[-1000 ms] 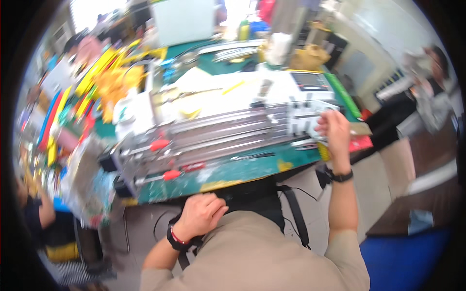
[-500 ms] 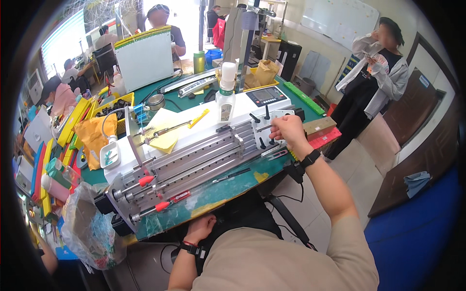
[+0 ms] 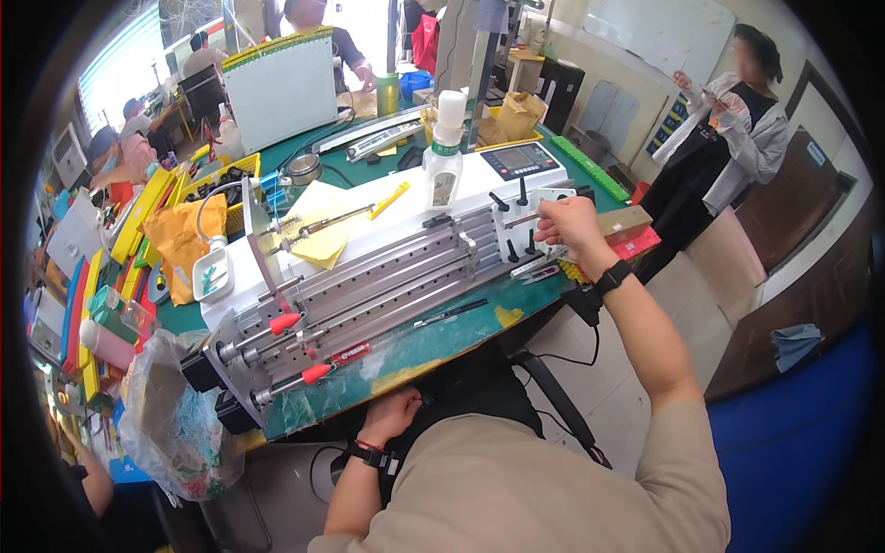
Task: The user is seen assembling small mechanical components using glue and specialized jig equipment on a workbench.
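My right hand (image 3: 564, 224) is closed on a thin metal rod (image 3: 522, 220) over the right end of a long machine with metal rails (image 3: 378, 276). Black clamp knobs (image 3: 499, 201) stand up from a light plate (image 3: 544, 205) next to my fingers. The rod's far tip is too small to make out. Down at my lap, below the table edge, rests my left hand (image 3: 392, 413) with its fingers curled; whatever they hold, if anything, is hidden. Red-tipped shafts (image 3: 286, 323) lie at the machine's left end.
A white bottle (image 3: 445, 152) stands behind the rails, close to a control panel (image 3: 523, 159). Yellow paper (image 3: 323, 238) and a white dish (image 3: 214, 276) are to the left. A plastic bag (image 3: 171, 424) hangs at the table's left corner. A person (image 3: 714, 147) stands at the right.
The whole view has shifted a little, moving the scene rightward in the picture. My right hand stays closed by the plate and my left hand stays at my lap. The standing person has lowered one hand.
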